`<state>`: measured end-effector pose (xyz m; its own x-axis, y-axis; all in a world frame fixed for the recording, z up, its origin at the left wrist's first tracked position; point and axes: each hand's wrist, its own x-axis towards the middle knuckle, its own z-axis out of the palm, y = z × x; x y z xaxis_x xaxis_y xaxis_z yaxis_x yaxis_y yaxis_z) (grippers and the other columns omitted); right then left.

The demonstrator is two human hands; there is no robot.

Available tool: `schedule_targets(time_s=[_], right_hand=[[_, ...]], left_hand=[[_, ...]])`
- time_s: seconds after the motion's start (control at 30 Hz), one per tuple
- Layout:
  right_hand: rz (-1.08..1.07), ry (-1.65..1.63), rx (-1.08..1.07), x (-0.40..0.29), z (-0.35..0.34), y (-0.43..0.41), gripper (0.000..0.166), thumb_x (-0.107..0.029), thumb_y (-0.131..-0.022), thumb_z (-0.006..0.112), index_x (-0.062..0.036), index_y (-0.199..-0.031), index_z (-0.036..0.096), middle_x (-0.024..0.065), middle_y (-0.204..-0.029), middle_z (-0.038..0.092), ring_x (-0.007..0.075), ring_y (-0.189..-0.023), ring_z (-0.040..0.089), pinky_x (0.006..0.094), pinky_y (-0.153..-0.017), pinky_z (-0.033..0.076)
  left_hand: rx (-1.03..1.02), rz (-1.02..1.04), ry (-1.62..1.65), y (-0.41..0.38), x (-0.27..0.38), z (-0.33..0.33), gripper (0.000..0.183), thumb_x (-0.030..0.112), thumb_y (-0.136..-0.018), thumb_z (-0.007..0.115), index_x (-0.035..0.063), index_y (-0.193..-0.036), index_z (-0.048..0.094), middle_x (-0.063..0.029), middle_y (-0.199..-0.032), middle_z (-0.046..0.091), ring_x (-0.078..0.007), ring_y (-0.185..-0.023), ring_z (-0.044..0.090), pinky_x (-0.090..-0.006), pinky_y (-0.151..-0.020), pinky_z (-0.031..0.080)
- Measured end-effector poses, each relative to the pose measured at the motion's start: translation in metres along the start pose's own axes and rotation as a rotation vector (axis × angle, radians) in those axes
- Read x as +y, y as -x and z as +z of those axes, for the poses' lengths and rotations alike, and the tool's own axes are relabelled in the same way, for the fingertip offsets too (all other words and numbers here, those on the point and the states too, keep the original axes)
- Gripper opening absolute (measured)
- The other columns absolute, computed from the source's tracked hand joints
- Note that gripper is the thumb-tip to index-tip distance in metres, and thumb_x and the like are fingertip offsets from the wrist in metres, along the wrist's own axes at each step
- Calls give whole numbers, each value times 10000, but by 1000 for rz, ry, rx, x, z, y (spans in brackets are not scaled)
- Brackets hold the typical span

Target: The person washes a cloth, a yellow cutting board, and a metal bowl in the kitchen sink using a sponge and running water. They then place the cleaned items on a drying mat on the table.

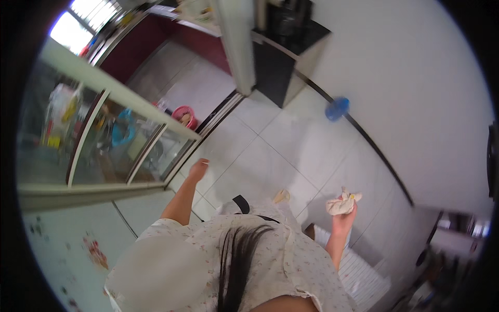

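Note:
My right hand (346, 219) grips a crumpled cream cloth (340, 205) with a small yellow spot on it, held out over the floor to the right of my body. On the other side, my left hand (199, 170) hangs beside the glass sliding door (146, 150), apart from its frame. Its fingers look curled. A tiny white bit shows at the fingertips, too small to name. Below me, part of a foot or shoe (282, 195) shows past my patterned white garment (257, 249).
A doorway with a floor track (220, 111) leads to a kitchen with dark red cabinets (134, 58). Just inside stands a pink basket (184, 117). A blue plastic container (337, 109) sits against the wall's base. A black-topped cabinet (296, 58) stands beside the doorway.

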<state>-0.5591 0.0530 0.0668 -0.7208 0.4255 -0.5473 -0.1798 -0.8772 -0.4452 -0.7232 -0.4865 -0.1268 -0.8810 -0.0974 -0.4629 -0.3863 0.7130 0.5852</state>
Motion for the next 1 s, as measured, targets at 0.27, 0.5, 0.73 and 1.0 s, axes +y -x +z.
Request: schedule_targets(time_s=[0.27,0.5,0.73,1.0], right_hand=[[404,549,-338,45,216,-176,312,-308,-887,489,-105,-1123,511,48,-1026,550,193,-892,539,368,-798,467],[689,553,-542,224,343,-289,370,-322,-866,449,-93,-1151,504,68,-1031,579,224,-913,559,409,-826,471],[1067,661,-545,440,506,-316,316,-281,-864,486,-79,-1102,537,75,-988,606,216,-863,589,375,-790,491],[959,667,-637,568,706,-402,279,-221,-858,518,-74,-1096,527,71,-995,594,222,-886,583,369,-805,487]], left_hand=[[35,-236,-350,154,-207,72,377,360,-847,454,56,-1016,598,-208,-990,618,-376,-971,566,-434,-836,451],[-466,-899,166,180,-184,175,422,366,-859,427,39,-1062,601,-240,-1075,583,-383,-1020,546,-437,-877,427],[-178,-331,-213,-100,-165,57,444,407,-868,421,58,-1080,596,-223,-1091,584,-372,-1031,543,-422,-883,427],[303,-199,292,-484,77,-308,325,239,-804,527,120,-1102,577,-132,-1001,634,-284,-930,604,-369,-792,473]])
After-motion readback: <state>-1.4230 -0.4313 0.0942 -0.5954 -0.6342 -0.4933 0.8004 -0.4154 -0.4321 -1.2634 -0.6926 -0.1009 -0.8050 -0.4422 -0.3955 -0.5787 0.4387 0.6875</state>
